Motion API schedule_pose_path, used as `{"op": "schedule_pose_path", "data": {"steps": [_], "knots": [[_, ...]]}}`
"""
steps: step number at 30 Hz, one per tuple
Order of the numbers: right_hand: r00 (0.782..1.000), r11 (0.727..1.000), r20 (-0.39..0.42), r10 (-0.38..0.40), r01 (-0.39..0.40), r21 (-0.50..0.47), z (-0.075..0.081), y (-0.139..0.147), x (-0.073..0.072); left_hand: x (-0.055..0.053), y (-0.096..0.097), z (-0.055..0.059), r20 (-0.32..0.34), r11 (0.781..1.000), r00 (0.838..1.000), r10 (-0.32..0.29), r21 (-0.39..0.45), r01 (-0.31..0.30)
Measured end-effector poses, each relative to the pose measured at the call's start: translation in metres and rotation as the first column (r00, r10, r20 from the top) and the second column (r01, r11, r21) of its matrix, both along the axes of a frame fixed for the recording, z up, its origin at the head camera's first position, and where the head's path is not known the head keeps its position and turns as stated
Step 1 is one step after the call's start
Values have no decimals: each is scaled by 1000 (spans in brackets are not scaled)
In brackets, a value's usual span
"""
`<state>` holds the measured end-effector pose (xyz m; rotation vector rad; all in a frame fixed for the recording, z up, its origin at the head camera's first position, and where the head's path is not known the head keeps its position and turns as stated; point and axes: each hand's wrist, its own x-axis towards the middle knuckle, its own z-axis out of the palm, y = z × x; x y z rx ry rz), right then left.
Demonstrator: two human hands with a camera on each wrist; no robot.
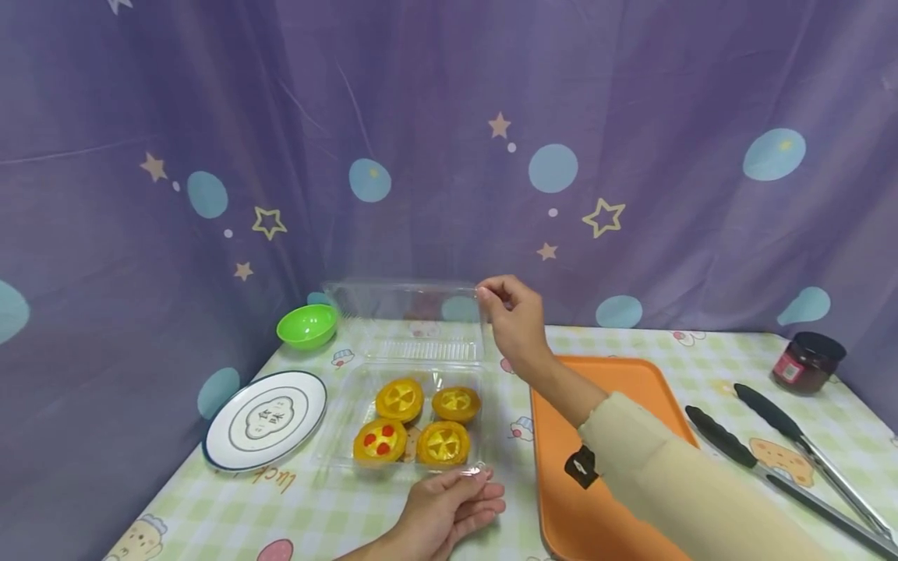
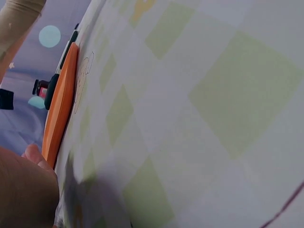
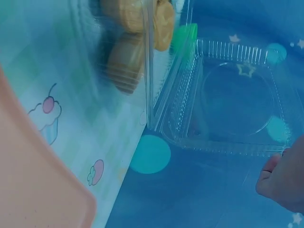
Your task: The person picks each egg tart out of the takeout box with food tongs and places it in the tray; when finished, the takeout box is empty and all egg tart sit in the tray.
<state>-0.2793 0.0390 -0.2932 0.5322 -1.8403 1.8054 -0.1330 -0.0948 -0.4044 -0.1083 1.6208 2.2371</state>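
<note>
A clear plastic clamshell box (image 1: pixel 330 436) stands on the table with its lid (image 1: pixel 421 300) raised at the back. Several yellow tarts (image 1: pixel 400 400) sit inside, one topped with red pieces. My right hand (image 1: pixel 517 319) pinches the lid's upper right corner between thumb and fingers; the right wrist view shows this hand (image 3: pixel 285 178) at the lid's edge. At the box's front right corner, my left hand (image 1: pixel 449 510) pinches the rim between thumb and forefinger, its other fingers loosely bent. The left wrist view shows only part of that hand (image 2: pixel 35 156).
An orange tray (image 1: pixel 631 374) lies to the right under my right forearm. Beyond it are black-tipped metal tongs (image 1: pixel 786 475) and a dark jar (image 1: pixel 808 362). Left of the box are a white plate (image 1: pixel 231 421) and a green bowl (image 1: pixel 307 327). A purple curtain (image 1: pixel 435 93) hangs behind.
</note>
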Motion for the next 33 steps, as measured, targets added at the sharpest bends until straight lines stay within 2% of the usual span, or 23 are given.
{"op": "schedule_pose_path", "data": {"steps": [3,8,14,19,23,27,30,33], "knots": [[1000,999,13,-25,25,-48,1,0,-10,0,0,1,2,1000,1000,-2,-8,2],[996,990,81,-39,50,-131,1,-1,-30,0,0,3,15,1000,1000,-1,-20,1],[984,978,176,-18,54,-200,2,1,-48,-1,1,2,27,1000,1000,5,-31,-4],[965,961,260,41,33,-275,1,4,-57,0,2,2,21,999,1000,7,-34,-7],[933,951,351,83,31,-307,-3,3,-60,1,2,1,16,1000,1000,11,-25,-10],[896,949,431,107,36,-312,-9,2,-63,1,2,1,9,1000,1000,12,-13,-12],[886,959,455,89,46,-278,-15,1,-65,1,2,1,3,1000,1000,12,-6,-12],[879,979,475,44,56,-194,-23,0,-66,2,1,0,4,1000,1000,14,1,-14]]}}
